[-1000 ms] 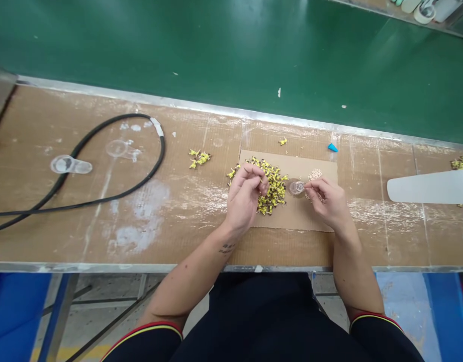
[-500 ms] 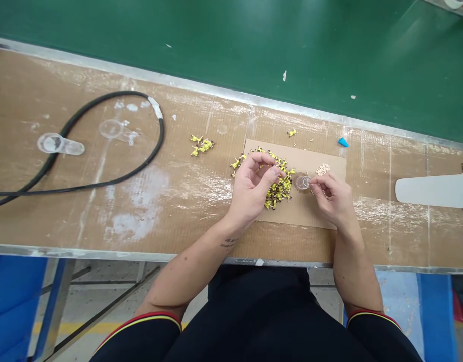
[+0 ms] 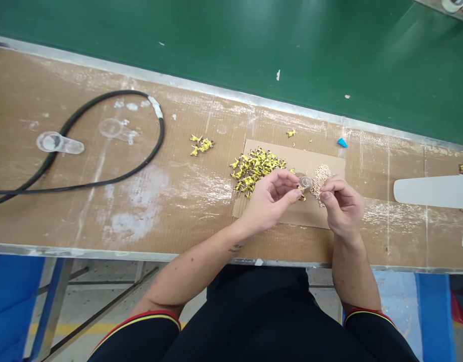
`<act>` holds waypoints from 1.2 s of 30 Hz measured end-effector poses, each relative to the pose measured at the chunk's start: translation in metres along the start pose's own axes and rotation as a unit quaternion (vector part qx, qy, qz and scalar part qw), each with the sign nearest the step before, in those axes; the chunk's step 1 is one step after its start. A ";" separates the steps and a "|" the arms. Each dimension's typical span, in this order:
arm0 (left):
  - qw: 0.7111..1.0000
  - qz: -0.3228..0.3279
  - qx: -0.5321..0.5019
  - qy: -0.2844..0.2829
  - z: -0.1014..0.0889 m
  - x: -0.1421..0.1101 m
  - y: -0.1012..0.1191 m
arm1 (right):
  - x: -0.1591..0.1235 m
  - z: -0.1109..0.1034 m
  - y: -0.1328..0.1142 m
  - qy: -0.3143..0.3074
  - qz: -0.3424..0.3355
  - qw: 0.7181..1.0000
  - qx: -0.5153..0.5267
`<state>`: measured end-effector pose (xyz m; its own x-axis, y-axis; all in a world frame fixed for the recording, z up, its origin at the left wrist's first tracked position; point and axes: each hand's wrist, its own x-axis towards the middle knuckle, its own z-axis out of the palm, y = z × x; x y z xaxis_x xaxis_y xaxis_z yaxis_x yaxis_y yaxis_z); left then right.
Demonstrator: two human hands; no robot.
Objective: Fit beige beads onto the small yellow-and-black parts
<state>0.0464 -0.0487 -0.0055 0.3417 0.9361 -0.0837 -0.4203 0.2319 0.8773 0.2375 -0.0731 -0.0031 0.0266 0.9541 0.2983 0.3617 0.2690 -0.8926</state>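
My left hand is closed in a pinch on a small yellow and brown figure, whose end sticks out past the thumb. Just beyond those fingertips stands a small clear round container, partly hidden by the hand. My right hand has its thumb and forefinger pressed together beside a pile of tiny beige pieces; whatever is between them is too small to make out. A heap of similar yellow and brown figures lies on a cardboard sheet, left of the container.
A few more figures lie to the left. A blue cone-shaped piece sits near the back edge, and a white flat bar at the right. On the left are a looped black cable and a clear plastic spoon-shaped piece.
My left hand has moved right and nearer to me, from over the heap to the container, with a figure in its fingers. My right hand has shifted slightly right, away from the container.
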 end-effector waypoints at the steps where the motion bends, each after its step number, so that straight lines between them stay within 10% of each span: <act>1: 1.000 -0.004 -0.006 -0.008 0.002 -0.001 -0.001 | -0.001 0.001 -0.001 -0.003 0.001 1.000 0.007; 36: 0.999 -0.036 -0.038 -0.008 0.004 -0.005 -0.007 | -0.004 0.009 -0.005 -0.042 -0.024 0.998 0.028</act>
<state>0.0508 -0.0561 -0.0099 0.3857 0.9124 -0.1370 -0.4565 0.3178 0.8310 0.2272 -0.0772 -0.0027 -0.0679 0.9471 0.3138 0.3080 0.3190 -0.8963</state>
